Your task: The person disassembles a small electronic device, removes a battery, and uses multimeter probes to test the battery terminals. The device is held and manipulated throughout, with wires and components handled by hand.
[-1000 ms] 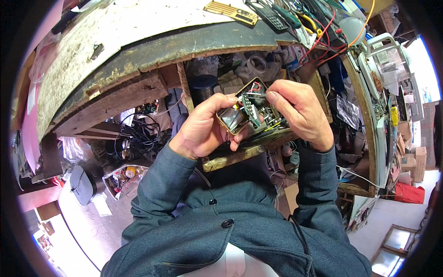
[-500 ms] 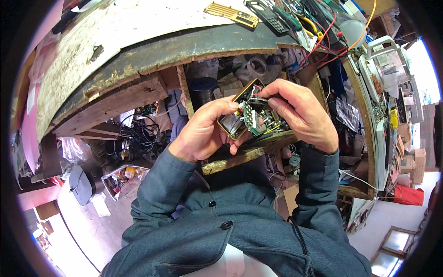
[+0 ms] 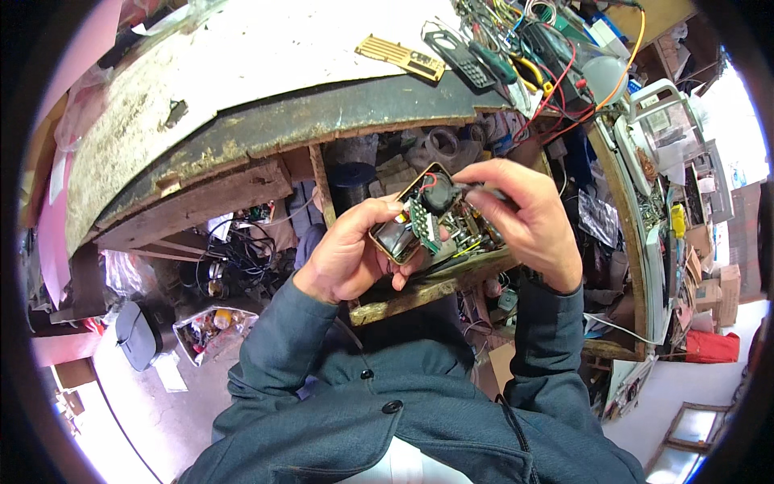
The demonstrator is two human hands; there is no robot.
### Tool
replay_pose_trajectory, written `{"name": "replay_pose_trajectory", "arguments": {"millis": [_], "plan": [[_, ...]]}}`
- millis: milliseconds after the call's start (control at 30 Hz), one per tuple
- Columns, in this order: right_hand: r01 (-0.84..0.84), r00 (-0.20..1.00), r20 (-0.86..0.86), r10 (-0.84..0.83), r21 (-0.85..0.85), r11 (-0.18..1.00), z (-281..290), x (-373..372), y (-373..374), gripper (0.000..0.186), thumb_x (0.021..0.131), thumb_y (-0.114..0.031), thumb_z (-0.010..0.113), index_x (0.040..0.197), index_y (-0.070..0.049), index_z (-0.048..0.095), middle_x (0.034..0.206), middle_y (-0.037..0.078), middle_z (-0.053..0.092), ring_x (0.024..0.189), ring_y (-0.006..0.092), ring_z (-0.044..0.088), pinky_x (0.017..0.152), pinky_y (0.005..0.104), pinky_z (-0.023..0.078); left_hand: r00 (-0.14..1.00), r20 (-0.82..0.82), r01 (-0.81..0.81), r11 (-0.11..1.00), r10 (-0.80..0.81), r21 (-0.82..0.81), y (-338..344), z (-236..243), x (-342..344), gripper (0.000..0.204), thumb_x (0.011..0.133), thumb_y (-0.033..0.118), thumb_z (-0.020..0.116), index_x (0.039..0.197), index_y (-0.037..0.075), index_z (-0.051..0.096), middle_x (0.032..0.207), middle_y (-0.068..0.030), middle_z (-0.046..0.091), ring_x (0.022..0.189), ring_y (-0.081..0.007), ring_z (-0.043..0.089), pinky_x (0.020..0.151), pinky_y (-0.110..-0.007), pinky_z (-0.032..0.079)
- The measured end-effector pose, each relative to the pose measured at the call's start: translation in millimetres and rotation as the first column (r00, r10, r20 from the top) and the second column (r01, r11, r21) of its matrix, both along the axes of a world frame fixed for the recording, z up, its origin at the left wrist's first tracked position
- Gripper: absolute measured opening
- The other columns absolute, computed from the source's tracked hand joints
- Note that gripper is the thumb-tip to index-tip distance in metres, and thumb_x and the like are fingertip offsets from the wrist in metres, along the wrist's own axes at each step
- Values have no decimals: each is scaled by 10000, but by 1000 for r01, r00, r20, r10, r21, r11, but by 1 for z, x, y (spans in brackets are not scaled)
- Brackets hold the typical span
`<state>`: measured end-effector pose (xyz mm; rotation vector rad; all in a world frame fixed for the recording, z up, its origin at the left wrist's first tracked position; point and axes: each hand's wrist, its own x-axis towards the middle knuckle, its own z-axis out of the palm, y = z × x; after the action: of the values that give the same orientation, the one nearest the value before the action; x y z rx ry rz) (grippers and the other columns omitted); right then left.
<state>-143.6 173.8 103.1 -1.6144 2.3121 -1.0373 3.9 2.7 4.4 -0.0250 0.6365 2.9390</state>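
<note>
An opened device casing [image 3: 395, 256], black with a gold rim, rests in my left hand [image 3: 343, 254], thumb on its near-left edge and fingers curled beneath. Out of it tilts a green circuit board [image 3: 424, 226] with rows of pale contacts. Beside the board, toward the casing's far end, lies a round black speaker [image 3: 440, 194] with a red wire. My right hand [image 3: 528, 218] pinches the speaker's right edge between thumb and forefinger; the exact contact is partly hidden. Below the device, an open wooden drawer [image 3: 435, 290] holds loose metal parts.
On the bench lie a gold slotted panel [image 3: 400, 56], a black keypad housing [image 3: 458, 55], and pliers [image 3: 532, 74] among red and black leads. The bench's worn front edge [image 3: 266, 125] runs ahead of my hands. A box of scraps [image 3: 211, 327] stands at lower left.
The speaker, seen nearly edge-on before, now shows its round face over the casing. Both hands and the device sit slightly lower and farther left in view.
</note>
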Motion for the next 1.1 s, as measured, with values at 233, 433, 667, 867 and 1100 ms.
{"name": "replay_pose_trajectory", "arguments": {"millis": [233,433,667,867,1100], "plan": [[249,968,10,-252,111,962,-46,-30,14,157,924,-143,674,983,3,670,802,158,682,713,250,669,678,354,516,983,30,-175,980,179,-96,5,-4,-2,456,1017,338,469,1288,-11,582,1217,-231,671,837,-248,687,699,-391,614],[255,962,-155,-226,207,945,-81,-20,15,225,866,-213,734,1005,-38,702,897,179,704,803,345,681,694,395,528,971,51,-226,968,233,-110,7,-5,-6,364,1003,262,529,1266,18,590,1225,-189,675,937,-260,706,848,-442,613],[-11,988,-155,-24,-223,975,-39,34,-15,448,779,-107,806,1202,-44,672,1073,152,650,899,289,678,767,374,554,963,57,-249,953,262,-174,8,3,-2,448,989,200,572,1415,81,502,1274,-79,648,1087,-193,667,873,-443,610],[52,996,-50,-73,-342,938,-50,36,-20,454,797,96,685,1230,-20,615,1051,159,690,899,293,714,760,361,575,971,-5,-238,965,239,-110,8,9,2,514,1042,286,566,1499,100,422,1360,-59,579,1202,-189,606,947,-475,579],[-34,978,-203,-52,-396,917,-43,33,-30,346,798,71,698,1124,-43,673,956,140,708,834,312,712,735,362,579,983,-52,-174,985,174,5,1,-4,4,469,1059,355,525,1431,73,480,1282,-105,624,1067,-276,672,894,-486,594]]}}
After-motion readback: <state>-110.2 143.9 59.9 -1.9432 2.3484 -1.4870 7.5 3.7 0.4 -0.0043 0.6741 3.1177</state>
